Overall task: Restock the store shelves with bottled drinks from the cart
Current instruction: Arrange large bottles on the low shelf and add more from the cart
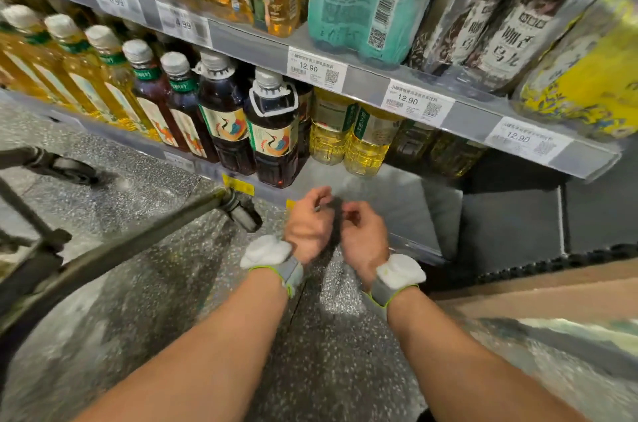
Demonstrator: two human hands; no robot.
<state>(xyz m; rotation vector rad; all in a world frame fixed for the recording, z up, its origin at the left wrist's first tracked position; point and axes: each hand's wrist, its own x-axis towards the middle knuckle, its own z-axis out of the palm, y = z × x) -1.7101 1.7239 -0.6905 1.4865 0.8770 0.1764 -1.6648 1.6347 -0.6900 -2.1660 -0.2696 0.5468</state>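
Both forearms reach toward 12 o'clock. The left grip (307, 223) and right grip (363, 236) sit close together, fingers curled but blurred; I cannot tell whether either grasps anything. The cart frame (138, 243) lies at 9 o'clock. Beyond, at 12 o'clock, bottled drinks (272, 134) stand on the lower shelf (383, 204).

Both forearms are bare as far as the shot goes. Right behind the left hand (307, 231) there's a grey fabric wrist strap (292, 274) with lime-green edging, and a lumpy white pad (266, 252) sitting on it. Same deal across from the left hand on the other wrist: grey strap (382, 293), green trim, white blob (400, 271). Too blurry to read any markings.
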